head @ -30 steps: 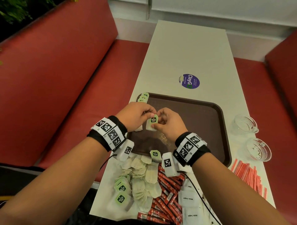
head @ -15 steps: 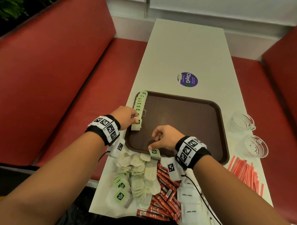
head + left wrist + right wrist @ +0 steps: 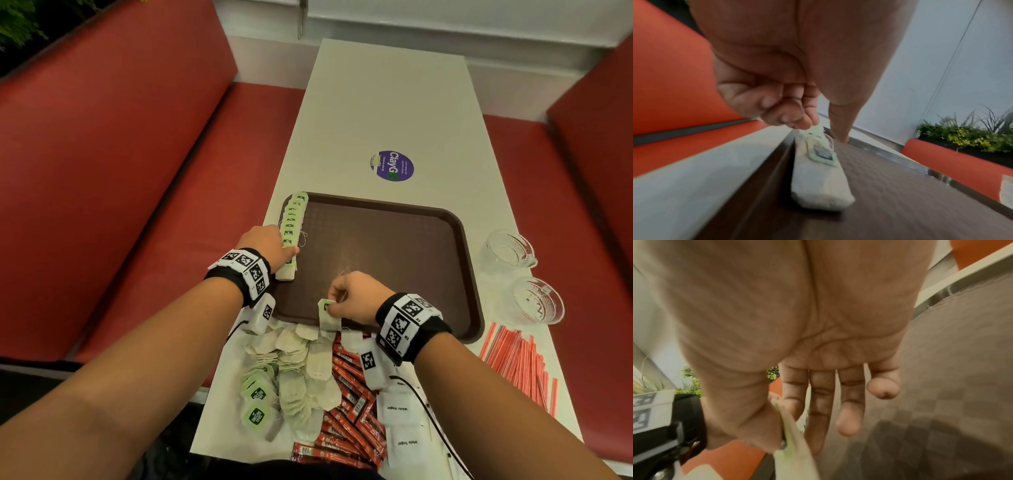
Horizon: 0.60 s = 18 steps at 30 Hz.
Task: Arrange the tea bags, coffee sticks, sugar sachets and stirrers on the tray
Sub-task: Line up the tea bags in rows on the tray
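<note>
A brown tray [image 3: 394,260] lies on the white table. Along its left rim runs a row of tea bags [image 3: 293,219] with green tags. My left hand [image 3: 287,257] is at the near end of that row. In the left wrist view its curled fingers [image 3: 795,118] and thumb pinch the top of the last tea bag [image 3: 820,178], which lies flat by the rim. My right hand [image 3: 330,305] is at the tray's near edge. Its thumb and forefinger pinch the tag of another tea bag [image 3: 329,322], seen edge-on as the tea bag [image 3: 795,456] in the right wrist view.
Near me on the table lie a pile of tea bags [image 3: 294,373], red coffee sticks [image 3: 349,411] and white sugar sachets [image 3: 400,411]. Red-and-white stirrers [image 3: 517,363] lie to the right. Two glass bowls [image 3: 510,250] stand beside the tray. Red benches flank the table.
A second ago both hands held one tea bag over the tray. My left hand carried it to the row's near end; my right hand moved back to the pile and picked up another.
</note>
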Available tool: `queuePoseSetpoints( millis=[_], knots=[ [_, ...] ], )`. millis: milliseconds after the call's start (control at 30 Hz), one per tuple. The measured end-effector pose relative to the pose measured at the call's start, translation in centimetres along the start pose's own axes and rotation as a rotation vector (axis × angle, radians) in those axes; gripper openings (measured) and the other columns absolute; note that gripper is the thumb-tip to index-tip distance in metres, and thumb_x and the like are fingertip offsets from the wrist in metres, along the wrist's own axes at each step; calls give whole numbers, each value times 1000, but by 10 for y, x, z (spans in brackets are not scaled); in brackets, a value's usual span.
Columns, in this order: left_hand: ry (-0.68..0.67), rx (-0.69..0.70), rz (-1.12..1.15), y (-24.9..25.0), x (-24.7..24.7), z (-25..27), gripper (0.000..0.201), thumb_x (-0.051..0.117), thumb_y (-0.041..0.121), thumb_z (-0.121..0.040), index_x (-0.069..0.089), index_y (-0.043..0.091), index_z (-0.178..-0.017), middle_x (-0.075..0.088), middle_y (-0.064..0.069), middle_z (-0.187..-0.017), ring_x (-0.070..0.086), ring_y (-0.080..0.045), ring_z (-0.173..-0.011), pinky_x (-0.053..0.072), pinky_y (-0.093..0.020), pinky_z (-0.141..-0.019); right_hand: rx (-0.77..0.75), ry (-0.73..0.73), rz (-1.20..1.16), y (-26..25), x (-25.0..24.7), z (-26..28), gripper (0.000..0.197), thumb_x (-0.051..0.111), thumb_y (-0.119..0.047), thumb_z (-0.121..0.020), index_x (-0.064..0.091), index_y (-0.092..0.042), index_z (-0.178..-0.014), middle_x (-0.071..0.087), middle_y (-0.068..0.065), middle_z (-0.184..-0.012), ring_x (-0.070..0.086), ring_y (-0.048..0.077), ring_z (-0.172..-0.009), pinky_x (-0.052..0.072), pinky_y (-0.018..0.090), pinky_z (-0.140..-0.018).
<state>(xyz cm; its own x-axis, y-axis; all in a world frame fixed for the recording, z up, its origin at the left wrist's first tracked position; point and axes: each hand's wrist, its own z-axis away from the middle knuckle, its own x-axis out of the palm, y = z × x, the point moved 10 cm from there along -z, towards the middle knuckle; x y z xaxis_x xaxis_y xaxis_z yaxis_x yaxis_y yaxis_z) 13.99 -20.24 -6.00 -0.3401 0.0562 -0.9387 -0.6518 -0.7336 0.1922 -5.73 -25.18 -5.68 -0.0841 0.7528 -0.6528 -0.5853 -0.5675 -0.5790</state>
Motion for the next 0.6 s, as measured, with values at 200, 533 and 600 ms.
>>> queuePoseSetpoints(
  millis=[200, 533, 600],
  knots=[
    [-58, 49, -194, 23, 13, -1, 52, 71, 59, -78, 55, 15, -101, 62, -5, -95, 56, -25, -80, 43, -30, -64, -24, 78, -215, 0, -9, 4, 22, 62, -37, -76, 55, -18, -69, 74, 4, -82, 70, 20, -82, 57, 41, -80],
    [-11, 227, 159, 40, -16, 20, 33, 60, 58, -88, 58, 27, -98, 63, 6, -92, 59, -16, -84, 45, -30, -70, -7, 188, -734, 6, -14, 6, 10, 53, -20, -103, 49, -15, -95, 77, 15, -87, 70, 49, -82, 50, 44, -62],
    [-4, 357, 372, 53, -33, 41, 23, 61, 53, -90, 63, 31, -92, 64, 9, -88, 58, -4, -76, 43, -25, -67, -22, 204, -757, 2, -16, 10, 10, 54, -23, -103, 51, -15, -98, 77, 13, -90, 72, 45, -81, 49, 40, -61]
  ],
)
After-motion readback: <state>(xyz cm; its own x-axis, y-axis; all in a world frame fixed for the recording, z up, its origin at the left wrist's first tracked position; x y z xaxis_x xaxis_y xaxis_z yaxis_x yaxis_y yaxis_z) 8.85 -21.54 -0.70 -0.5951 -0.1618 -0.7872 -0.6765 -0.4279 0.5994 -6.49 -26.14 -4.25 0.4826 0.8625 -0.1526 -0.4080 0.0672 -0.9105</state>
